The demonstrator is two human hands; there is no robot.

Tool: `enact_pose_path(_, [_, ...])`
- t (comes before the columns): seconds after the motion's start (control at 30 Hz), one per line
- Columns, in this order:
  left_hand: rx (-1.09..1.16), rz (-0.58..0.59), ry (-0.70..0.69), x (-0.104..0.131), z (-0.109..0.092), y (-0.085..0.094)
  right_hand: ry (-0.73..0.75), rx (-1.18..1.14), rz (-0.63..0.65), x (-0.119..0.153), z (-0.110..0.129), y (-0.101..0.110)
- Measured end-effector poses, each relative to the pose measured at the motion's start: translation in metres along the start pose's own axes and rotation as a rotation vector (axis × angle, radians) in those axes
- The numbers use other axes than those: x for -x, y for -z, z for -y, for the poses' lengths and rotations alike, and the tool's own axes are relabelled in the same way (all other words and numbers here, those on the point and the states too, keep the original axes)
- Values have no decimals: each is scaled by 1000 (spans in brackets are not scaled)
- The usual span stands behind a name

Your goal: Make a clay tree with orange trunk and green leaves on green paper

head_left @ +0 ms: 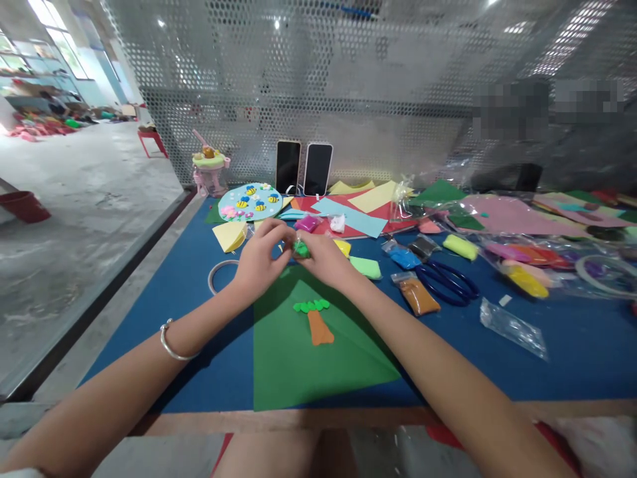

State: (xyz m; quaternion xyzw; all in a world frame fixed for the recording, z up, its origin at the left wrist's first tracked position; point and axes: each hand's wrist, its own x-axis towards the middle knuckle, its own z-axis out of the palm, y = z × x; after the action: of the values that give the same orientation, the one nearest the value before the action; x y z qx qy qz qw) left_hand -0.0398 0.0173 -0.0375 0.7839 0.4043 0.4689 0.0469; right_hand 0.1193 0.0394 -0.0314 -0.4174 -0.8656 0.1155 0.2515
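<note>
My left hand (263, 255) and my right hand (326, 259) meet above the far edge of a green sheet (283, 372). Between their fingertips is a small clear packet of bright green modelling clay (301, 249). The right fingers close round the packet; the left thumb and fingers pinch at its near side, partly hidden. On the sheet lies an orange-brown clay tree trunk (319, 328), flared at the bottom. A row of small green clay blobs (311, 306) runs across its top.
Packets of blue clay (402, 255) and brown clay (418, 295), dark blue scissors (448, 282) and a clear wrapper (513, 328) lie to the right. Behind stand two phones (303, 168), a bee-decorated disc (252, 202) and a pink cup (209, 176). A tape ring (215, 275) sits left.
</note>
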Motion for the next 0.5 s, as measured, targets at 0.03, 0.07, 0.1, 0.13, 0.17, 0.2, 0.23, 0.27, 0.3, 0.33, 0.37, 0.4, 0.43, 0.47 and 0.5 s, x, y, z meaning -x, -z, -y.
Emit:
enact_pose_path(0.03, [-63,-20,-22,0,-1,1,-23,12,-9,3,1,2])
enact_pose_path(0.07, [-101,-29,-38,1,-1,1,-44,23,-17,5,1,4])
enact_pose_path(0.1, [-105,-25,-57,1,-1,1,-61,32,-22,8,1,5])
enact_pose_path(0.13, [-79,-6,-77,1,0,1,-73,40,-22,10,1,6])
enact_pose_path(0.17, [-31,19,-100,1,1,1,-81,47,-18,12,1,7])
enact_pose_path(0.2, [24,44,-122,1,2,1,-83,52,-12,14,1,7])
enact_pose_path(0.23, [74,63,-141,1,3,1,-82,55,-5,15,2,7])
enact_pose_path(0.27, [111,73,-153,1,4,1,-80,58,1,16,2,7])
enact_pose_path(0.3, [135,78,-160,2,4,0,-76,61,7,17,3,7])
enact_pose_path(0.33, [149,82,-162,2,5,0,-73,64,13,18,4,6])
enact_pose_path(0.37, [163,82,-161,2,5,-1,-71,68,20,18,4,6])
enact_pose_path(0.4, [175,84,-158,3,6,-2,-69,72,26,19,5,5])
enact_pose_path(0.43, [190,91,-154,3,6,-2,-68,77,32,19,5,5])
enact_pose_path(0.47, [205,103,-151,3,6,-3,-68,81,37,19,4,4])
enact_pose_path(0.5, [219,116,-148,4,7,-4,-68,85,42,19,4,3])
